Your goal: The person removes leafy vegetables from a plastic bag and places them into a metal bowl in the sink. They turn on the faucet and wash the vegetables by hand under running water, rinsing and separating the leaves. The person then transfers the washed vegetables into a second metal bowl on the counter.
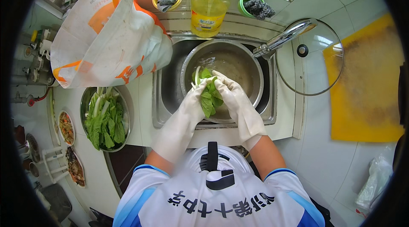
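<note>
Both my hands wear white rubber gloves and hold a small bunch of leafy greens [209,99] over a steel basin. My left hand [195,97] grips the pale stems, while the fingers of my right hand [230,89] close on the leaves from the other side. Some water lies in the round metal basin [260,89], which sits inside the stainless steel sink [273,112]. The chrome faucet [284,37] reaches in from the right. On the counter to my left, a metal bowl [128,108] holds more greens [105,121] with white stems.
A large plastic bag [111,41] stands at the left of the sink. Behind it are a yellow soap pump bottle [207,16] and hanging holders with scrubbers [258,8]. At right are a glass lid [308,67] and a yellow board [367,93]. Two food plates [66,128] lie far left.
</note>
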### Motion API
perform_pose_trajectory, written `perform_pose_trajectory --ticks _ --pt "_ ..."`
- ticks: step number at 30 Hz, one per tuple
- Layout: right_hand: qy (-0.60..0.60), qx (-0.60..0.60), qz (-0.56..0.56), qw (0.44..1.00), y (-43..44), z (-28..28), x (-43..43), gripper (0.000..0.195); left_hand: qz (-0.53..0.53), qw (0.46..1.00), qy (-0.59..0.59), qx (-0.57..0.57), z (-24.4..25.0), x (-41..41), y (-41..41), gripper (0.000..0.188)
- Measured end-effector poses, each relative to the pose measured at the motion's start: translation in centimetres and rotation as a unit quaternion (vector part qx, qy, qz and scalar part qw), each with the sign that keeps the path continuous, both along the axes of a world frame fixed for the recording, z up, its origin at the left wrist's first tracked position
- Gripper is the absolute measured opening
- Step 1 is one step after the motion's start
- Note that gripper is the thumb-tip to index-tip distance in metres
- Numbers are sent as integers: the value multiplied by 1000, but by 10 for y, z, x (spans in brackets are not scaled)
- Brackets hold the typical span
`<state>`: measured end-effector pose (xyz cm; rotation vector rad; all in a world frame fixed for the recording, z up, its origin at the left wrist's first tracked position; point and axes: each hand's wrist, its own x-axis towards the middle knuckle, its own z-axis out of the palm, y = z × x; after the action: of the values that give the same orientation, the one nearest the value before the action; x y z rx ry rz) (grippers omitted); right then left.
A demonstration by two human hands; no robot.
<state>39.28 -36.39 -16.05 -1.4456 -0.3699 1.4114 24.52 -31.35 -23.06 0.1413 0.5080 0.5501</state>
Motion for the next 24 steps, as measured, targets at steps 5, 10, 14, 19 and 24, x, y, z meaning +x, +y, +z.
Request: perform_pose_trajectory --ticks 5,10,14,19,24 --pt "-295 111 108 943 -17 -36 11 36 -28 993 -87 -78 13 -3 -8 42" --pt "-181 116 81 973 -30 -34 8 41 -41 993 56 94 31 6 -10 20" --pt "-44 94 42 994 -34 7 11 49 -67 989 30 125 33 3 -9 21" --pt "-16 97 -4 995 -47 18 38 44 -15 993 81 81 40 10 -4 34" --pt "-190 -34 -84 978 -56 3 65 34 -44 940 295 168 28 5 10 33"
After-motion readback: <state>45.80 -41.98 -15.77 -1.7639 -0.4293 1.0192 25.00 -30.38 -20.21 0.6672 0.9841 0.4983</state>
